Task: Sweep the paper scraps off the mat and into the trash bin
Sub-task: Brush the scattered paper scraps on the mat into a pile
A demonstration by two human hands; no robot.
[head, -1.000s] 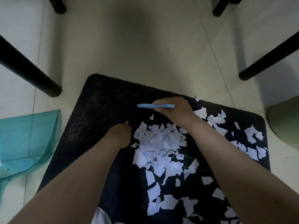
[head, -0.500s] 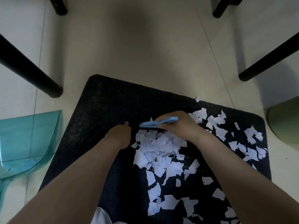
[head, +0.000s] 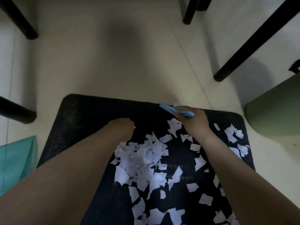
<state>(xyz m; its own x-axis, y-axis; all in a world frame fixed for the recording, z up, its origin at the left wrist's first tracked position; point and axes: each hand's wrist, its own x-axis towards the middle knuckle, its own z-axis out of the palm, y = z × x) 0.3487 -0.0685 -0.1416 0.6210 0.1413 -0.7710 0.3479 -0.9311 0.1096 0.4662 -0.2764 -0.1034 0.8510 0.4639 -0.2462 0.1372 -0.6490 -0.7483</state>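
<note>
- Right hand [head: 194, 123]: fingers wrapped round a blue brush [head: 176, 110], at the mat's [head: 90, 116] far edge.
- Left hand [head: 123, 127]: curled into a fist; contents cannot be told.
- Paper scraps [head: 142, 157]: heaped mid-mat, others scattered rightward.
- Green bin [head: 276, 111]: right of mat.

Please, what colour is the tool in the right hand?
Light blue; the tool shows in the head view, held by the right hand.

Teal dustpan [head: 17, 161] and green bin [head: 276, 111] cropped; mat lettering [head: 175, 166] illegible.
</note>
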